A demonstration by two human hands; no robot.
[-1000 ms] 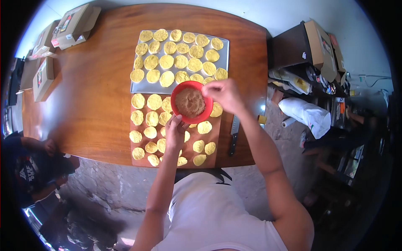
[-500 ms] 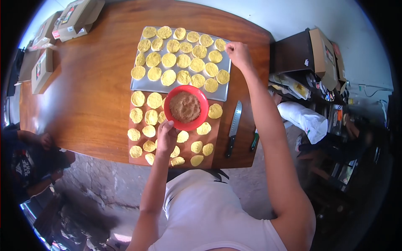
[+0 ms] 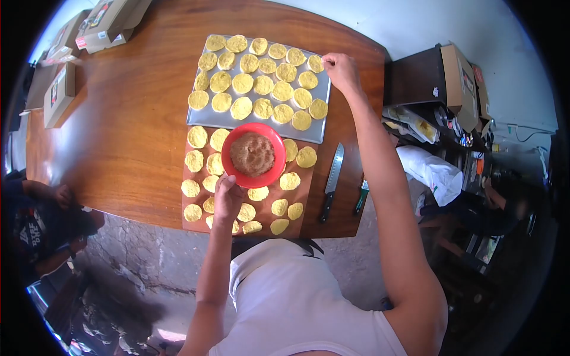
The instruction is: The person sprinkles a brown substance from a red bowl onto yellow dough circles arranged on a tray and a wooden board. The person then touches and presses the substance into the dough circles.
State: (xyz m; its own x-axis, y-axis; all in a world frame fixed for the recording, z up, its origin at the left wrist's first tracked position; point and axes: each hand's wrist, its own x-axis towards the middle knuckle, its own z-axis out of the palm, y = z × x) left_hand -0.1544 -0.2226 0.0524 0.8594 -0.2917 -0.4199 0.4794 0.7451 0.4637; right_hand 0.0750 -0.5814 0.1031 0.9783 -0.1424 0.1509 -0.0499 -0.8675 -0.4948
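Note:
My left hand [image 3: 228, 199] grips the near rim of a red bowl [image 3: 281, 157], thumb over the edge. Brown, grainy powder [image 3: 252, 153] with dents in its surface fills much of it. The bowl hangs above a reddish-brown board [image 3: 306, 187] and hides some of the yellow-topped bread rounds [image 3: 289, 181] there. At the far right corner of a metal tray [image 3: 314, 132], my right hand [image 3: 342, 68] is closed in a pinch beside a yellow-topped round [image 3: 315, 63]. What the fingertips hold, if anything, is too small to make out. Several rows of similar rounds cover the tray.
Right of the board lie a large knife [image 3: 333, 178] and a green-handled tool [image 3: 361, 199]. Cardboard boxes [image 3: 59, 98] stand at the table's left end. A person [image 3: 41, 219] is at the left edge; a crowded shelf [image 3: 415, 121] stands on the right.
My left hand has shifted the bowl slightly left, uncovering a round on its right side. My right hand stays at the tray's corner, pinched, slightly farther up in the view.

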